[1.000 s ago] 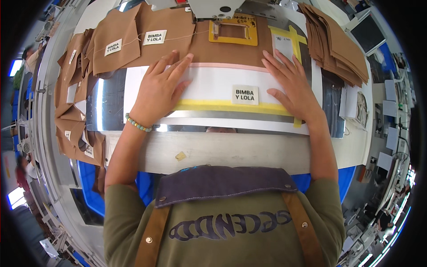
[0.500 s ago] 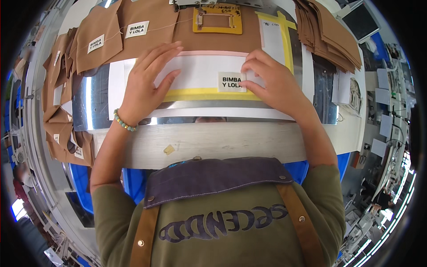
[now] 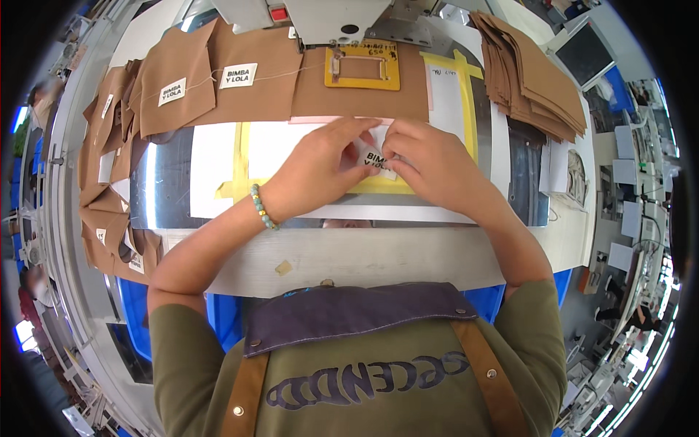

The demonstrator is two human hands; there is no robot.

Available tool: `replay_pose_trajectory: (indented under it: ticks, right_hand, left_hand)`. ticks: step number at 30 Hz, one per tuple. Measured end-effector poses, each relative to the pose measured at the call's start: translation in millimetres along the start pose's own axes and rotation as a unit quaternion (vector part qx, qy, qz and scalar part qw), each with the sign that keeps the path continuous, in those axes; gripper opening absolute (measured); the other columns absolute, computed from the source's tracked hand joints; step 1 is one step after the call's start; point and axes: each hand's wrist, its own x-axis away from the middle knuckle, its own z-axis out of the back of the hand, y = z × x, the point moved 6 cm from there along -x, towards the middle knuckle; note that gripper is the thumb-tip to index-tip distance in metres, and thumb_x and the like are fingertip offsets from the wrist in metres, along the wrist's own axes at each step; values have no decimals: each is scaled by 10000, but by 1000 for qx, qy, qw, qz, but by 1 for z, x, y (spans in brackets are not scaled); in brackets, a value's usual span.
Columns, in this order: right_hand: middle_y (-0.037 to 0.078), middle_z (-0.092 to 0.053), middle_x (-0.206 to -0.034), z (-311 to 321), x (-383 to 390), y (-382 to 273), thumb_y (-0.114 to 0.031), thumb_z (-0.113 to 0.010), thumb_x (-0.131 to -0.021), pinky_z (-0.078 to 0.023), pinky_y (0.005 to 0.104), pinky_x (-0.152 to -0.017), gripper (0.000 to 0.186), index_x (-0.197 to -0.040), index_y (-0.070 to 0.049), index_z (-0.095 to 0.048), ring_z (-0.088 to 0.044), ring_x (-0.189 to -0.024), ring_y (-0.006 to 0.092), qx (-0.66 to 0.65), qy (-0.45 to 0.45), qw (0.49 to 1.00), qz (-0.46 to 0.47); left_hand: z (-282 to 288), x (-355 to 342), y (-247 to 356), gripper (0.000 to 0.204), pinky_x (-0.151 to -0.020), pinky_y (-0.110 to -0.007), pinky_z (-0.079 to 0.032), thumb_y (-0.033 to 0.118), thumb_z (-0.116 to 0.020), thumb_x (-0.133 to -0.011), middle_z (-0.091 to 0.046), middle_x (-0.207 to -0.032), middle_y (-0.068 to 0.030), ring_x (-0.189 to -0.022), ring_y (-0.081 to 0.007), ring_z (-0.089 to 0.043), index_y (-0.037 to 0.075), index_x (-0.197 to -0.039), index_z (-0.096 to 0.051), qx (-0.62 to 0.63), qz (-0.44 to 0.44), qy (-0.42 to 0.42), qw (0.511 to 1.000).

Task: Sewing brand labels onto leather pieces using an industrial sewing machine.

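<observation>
A small white label (image 3: 372,160) with dark lettering is lifted and tilted between my two hands, over a white sheet bordered with yellow tape. My right hand (image 3: 435,162) pinches its right side between thumb and bent fingers. At its left edge, the thumb of my left hand (image 3: 314,169) presses against the lower corner while the other fingers curl round it, partly hidden. Just beyond my fingertips lies a flat brown piece (image 3: 357,104), with a yellow frame-shaped template (image 3: 362,82) on top of it under the machine head.
A sewing machine head (image 3: 338,22) hangs at the far side. Brown pieces with white labels (image 3: 172,92), linked by thread, spread to the left. A stack of brown pieces (image 3: 520,73) lies far right. A white box (image 3: 568,171) stands at the right.
My left hand has moved right to the label, and the label has been raised and tilted off the sheet. The view has shifted, so more of the machine head shows.
</observation>
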Motion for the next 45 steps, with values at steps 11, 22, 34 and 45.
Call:
replay_pose_trajectory:
  ticks: [11, 22, 34, 45]
  right_hand:
    - [85, -791, -953, 17, -50, 46, -145, -750, -993, -551, 336, -745, 183, -1121, -21, -794, -705, -807, 182, -193, -12, 975, -112]
    - [152, -807, -1035, 24, -123, 104, -144, -730, -988, -597, 382, -847, 193, -1114, -32, -823, -771, -900, 300, -50, 96, 991, -78]
    - [97, -769, -1207, 26, -100, 91, -47, -733, -969, -589, 384, -915, 197, -1146, -35, -817, -737, -1055, 273, 24, 103, 994, 13]
    - [55, -746, -1321, 9, -73, 71, -32, -685, -934, -589, 409, -1032, 285, -1204, -40, -777, -660, -1274, 306, 211, 96, 961, 150]
  left_hand:
    - [27, 1, -26, 484, -737, -252, -534, 58, -796, -976, -730, -982, -22, -854, -74, -653, 63, -1448, -688, 77, 33, 106, 991]
    - [60, -13, -12, 531, -1062, -458, -561, 55, -780, -940, -690, -1445, -132, -1262, -335, -658, 35, -1456, -656, -259, -162, 118, 945]
    - [44, -40, -39, 588, -1260, -493, -412, 255, -748, -1012, -574, -1623, -100, -1523, -376, -442, 21, -1532, -603, -355, -164, 50, 919]
    - [57, -51, -48, 443, -1248, -483, -429, 192, -751, -1011, -632, -1531, -108, -1515, -353, -477, 30, -1415, -666, -321, -180, 58, 928]
